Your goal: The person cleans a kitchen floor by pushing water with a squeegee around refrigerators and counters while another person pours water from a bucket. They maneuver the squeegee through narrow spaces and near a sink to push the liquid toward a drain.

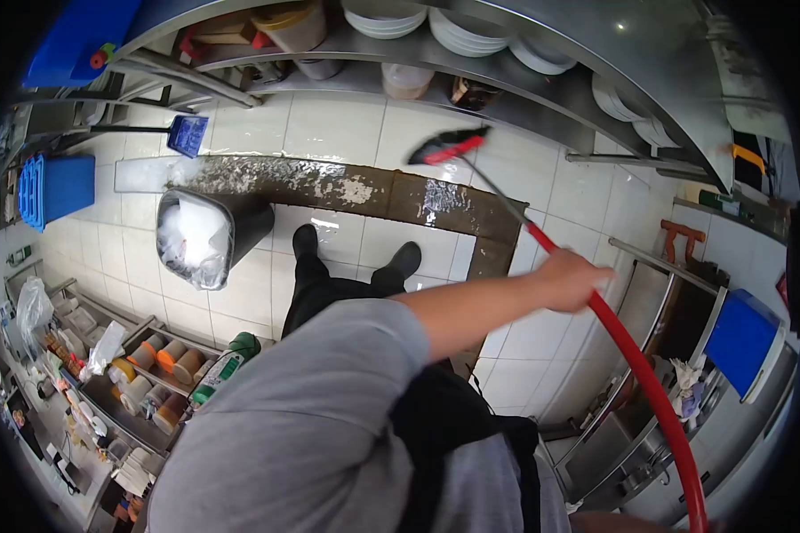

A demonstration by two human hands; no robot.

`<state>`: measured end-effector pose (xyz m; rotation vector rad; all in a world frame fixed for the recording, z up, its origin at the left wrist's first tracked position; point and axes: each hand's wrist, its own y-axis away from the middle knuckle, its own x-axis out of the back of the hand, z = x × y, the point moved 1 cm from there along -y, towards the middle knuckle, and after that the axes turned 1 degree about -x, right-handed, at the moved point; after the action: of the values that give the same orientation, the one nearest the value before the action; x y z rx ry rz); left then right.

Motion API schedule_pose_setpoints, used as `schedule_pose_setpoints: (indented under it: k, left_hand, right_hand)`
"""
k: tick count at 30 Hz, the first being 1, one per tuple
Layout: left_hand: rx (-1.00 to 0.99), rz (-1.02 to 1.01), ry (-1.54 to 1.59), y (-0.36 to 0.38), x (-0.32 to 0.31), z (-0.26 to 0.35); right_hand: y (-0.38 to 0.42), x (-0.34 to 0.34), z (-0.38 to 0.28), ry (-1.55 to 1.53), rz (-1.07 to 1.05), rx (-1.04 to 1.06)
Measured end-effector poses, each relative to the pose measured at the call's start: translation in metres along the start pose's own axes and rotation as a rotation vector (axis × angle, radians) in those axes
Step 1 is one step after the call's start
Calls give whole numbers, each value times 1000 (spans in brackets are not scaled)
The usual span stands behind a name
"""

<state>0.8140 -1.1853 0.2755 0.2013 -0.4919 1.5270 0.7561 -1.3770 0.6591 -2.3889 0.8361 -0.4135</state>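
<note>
My left hand [567,279], its arm reaching across my body to the right, is wrapped round the red handle of a broom [636,355]. The broom's black and red head [451,146] is lifted at an angle and slightly blurred, above the pale tiles beside the wet brown floor strip [400,191]. At the bottom right edge the handle leaves the view. A sliver of skin shows there, probably of my right arm or hand [636,524]; its fingers are hidden.
A lined trash bin [253,222] stands left of my boots. Behind it are a blue dustpan [188,136] and a blue crate [67,192]. Metal shelves with stacked white bowls [385,19] run along the far side. Containers [156,360] crowd the left counter; a steel unit [627,426] stands right.
</note>
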Motion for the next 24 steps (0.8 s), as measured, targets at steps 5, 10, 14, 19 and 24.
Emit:
schedule_pose_setpoints:
  k: [5,10,14,19,24]
  left_hand:
    - [368,165,-308,89,106,-91]
    - [508,360,-348,135,139,-166]
    - [133,311,-328,45,48,-95]
    - [-154,94,43,-61,-94,-21]
    - [-271,-350,120,-60,-138,45]
  right_hand:
    - [28,3,113,-116,363,119]
    - [37,-65,199,-312,140,-9]
    - [59,39,96,-184,75,54]
    - [60,20,0,52,113,-18]
    - [71,-15,-63,661,492,-48]
